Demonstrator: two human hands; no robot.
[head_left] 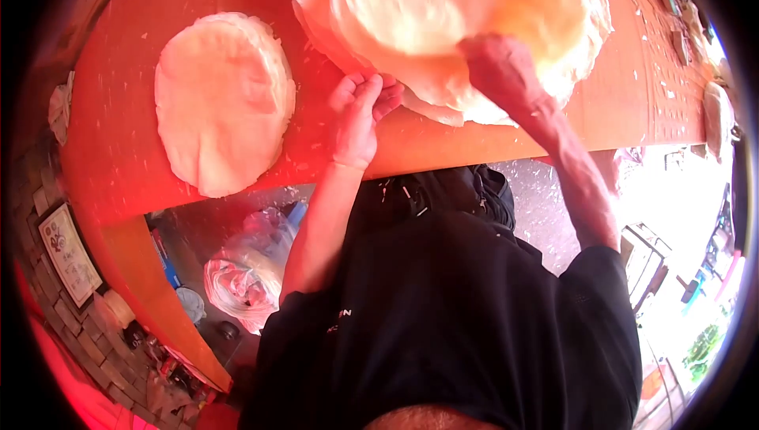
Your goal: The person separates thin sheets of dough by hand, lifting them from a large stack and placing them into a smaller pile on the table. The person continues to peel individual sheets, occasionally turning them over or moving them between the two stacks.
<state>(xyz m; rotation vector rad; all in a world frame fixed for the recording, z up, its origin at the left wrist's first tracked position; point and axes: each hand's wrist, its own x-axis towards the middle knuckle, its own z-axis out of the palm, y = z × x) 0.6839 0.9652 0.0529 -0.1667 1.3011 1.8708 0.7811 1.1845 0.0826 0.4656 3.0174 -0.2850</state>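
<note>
- Large stack [443, 11] of thin round pale sheets: where, on what?
- Far side of the orange table [624, 106], top centre of view. Tabletop is speckled with white scraps.
- Surroundings?
- Small stack [221, 102] of the same sheets lies well apart to the left. Plastic bag [245, 272] sits under the table and a framed sign [67, 252] leans low left. Bright glare on the right.
- Hands?
- Left hand [357, 118] reaches up over the table edge with fingers curled in, tips at the large stack's near rim; can't tell if they pinch a sheet. Right hand [500, 66] lies on the stack's near edge. Its fingers are washed out, so spread or together is unreadable.
</note>
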